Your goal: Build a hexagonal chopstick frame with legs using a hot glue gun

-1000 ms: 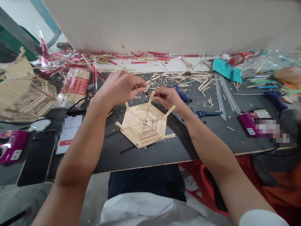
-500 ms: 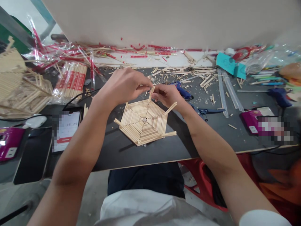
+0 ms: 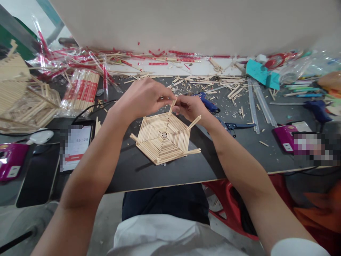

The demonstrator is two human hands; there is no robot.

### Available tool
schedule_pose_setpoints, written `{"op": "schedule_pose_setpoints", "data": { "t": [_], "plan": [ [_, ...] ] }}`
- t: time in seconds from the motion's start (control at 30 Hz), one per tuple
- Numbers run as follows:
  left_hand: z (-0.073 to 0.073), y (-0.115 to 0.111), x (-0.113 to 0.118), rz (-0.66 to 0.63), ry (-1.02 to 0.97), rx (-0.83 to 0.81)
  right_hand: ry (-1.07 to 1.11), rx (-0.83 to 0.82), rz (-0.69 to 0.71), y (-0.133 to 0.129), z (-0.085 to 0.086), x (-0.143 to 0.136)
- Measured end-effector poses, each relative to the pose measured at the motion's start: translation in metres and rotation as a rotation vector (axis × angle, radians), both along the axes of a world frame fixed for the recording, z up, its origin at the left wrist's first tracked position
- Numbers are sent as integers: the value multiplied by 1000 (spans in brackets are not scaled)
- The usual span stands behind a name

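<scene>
A hexagonal panel of wooden sticks lies on the dark table, with short stick posts rising from its corners. At its far corner, both my hands meet around the top of one upright wooden post. My left hand comes from the left, its thumb and fingers pinched at the post's top. From the right, my right hand has its fingers curled against the same post. The fingertips partly hide the post's upper end.
Behind my right hand lie a blue glue gun and dark blue pliers-like cutters. Stick scraps litter the back. Wrapped chopsticks, a phone and another stick structure are on the left; a purple box is right.
Almost nothing differs. Both hands stay at the far post, with only slight finger shifts, and the whole view has moved a few pixels.
</scene>
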State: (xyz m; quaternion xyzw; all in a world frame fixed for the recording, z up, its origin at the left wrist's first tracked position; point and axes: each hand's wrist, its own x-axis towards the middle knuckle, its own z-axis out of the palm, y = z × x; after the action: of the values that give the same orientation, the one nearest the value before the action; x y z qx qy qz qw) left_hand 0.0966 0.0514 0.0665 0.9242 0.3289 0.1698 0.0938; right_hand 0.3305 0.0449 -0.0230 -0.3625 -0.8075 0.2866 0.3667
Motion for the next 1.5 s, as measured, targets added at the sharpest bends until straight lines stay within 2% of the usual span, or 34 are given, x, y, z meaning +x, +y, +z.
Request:
{"op": "schedule_pose_setpoints", "data": {
  "t": [0.37,0.63,0.9,1.07,1.27,1.5],
  "plan": [
    [-6,2,1,-1,-29,16,-16,60,-5,1,0,1],
    [6,-4,-4,-22,-20,31,16,-51,-60,1,8,10],
    [20,-1,-25,103,-80,90,105,-88,-121,-1,8,11],
    [25,1,-37,148,-64,70,241,-167,-90,-4,13,9],
    [20,4,-35,144,-62,89,279,-192,-57,0,6,6],
    [12,0,-19,48,-70,51,166,-124,-55,-2,-1,-2]
  ]
}}
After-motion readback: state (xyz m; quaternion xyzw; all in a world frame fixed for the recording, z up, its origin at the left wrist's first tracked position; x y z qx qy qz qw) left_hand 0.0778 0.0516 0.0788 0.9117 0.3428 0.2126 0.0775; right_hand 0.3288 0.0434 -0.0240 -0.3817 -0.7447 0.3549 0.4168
